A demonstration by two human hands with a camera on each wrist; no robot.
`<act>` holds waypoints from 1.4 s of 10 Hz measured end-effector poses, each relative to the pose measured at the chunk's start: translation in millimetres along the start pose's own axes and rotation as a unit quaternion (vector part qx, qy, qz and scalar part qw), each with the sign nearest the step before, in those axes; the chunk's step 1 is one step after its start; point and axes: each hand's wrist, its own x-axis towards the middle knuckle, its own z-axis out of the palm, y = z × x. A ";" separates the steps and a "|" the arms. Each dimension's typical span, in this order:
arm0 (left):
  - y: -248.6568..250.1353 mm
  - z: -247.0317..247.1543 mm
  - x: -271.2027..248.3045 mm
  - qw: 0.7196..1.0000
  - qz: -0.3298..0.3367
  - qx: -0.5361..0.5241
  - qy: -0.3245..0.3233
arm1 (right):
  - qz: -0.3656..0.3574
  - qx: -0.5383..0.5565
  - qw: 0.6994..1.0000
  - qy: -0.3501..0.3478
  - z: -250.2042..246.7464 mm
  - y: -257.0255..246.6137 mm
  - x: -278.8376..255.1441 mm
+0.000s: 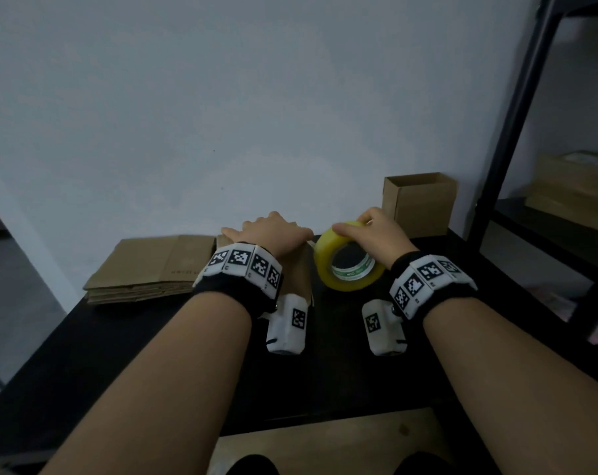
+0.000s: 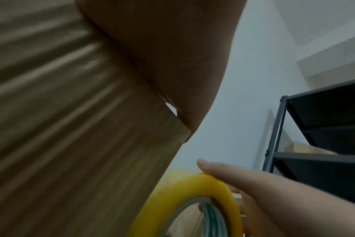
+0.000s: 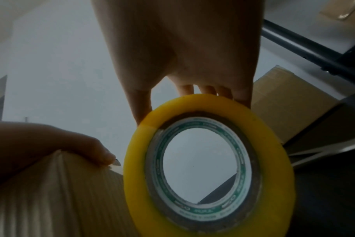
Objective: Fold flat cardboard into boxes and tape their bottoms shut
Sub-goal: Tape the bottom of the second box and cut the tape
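A brown cardboard box (image 1: 302,272) stands upright on the black table (image 1: 188,354). My left hand (image 1: 273,231) lies over its top with the fingers curled past the far edge, gripping it. In the right wrist view the same left hand (image 3: 40,144) curves over the ribbed box (image 3: 71,192). Just right of the box, my right hand (image 1: 369,228) holds a yellow tape roll (image 1: 325,269) on edge, thumb on the near rim and fingers behind. The roll (image 3: 136,176) touches the box's upper right corner. My left fingertips are hidden in the head view.
A stack of flat cardboard (image 1: 146,265) lies at the table's back left. A finished open box (image 1: 419,204) stands at the back right against the wall. A black metal shelf rack (image 1: 517,132) with more cardboard stands to the right.
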 end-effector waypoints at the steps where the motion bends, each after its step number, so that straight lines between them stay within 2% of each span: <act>1: 3.5 3.3 -1.5 1.000 -0.003 0.018 0.009 | -0.007 0.002 1.000 -0.001 1.5 1.4 -2.7; 2: 3.1 8.3 -0.6 0.998 0.033 -0.006 0.050 | -0.015 -0.001 1.000 -0.017 1.9 0.5 -7.7; 3: -2.9 12.0 3.2 0.984 0.121 -0.084 0.095 | -0.017 -0.013 0.999 -0.024 0.3 -1.6 -9.7; 4: -5.4 14.6 2.5 0.956 0.223 -0.122 0.144 | -0.017 -0.040 0.998 -0.035 -0.7 -5.4 -8.9; 5: -0.7 18.2 -5.8 0.937 0.293 -0.086 0.171 | -0.019 -0.043 0.998 -0.050 -2.0 -7.8 -8.7; 7: 1.7 35.0 -17.9 0.939 0.278 -0.002 0.201 | 0.016 -0.019 1.000 0.010 -21.3 -1.1 -16.0; 8: 1.6 39.0 -17.1 0.939 0.273 -0.006 0.209 | 0.057 -0.078 0.995 0.022 -34.2 12.1 -19.3; 10: 1.8 40.4 -10.5 0.946 0.260 -0.020 0.190 | 0.164 -0.198 0.966 -0.032 -42.9 42.9 -20.2; 11: 0.9 39.8 -7.5 0.948 0.260 -0.018 0.182 | 0.194 -0.248 0.947 -0.067 -42.9 46.7 -21.5; 12: 0.2 38.7 -7.7 0.949 0.261 -0.024 0.177 | 0.225 -0.330 0.912 -0.094 -42.6 46.6 -24.0; 14: -1.3 39.9 -6.7 0.948 0.260 -0.023 0.182 | 0.270 -0.400 0.857 -0.181 -45.6 48.7 -14.9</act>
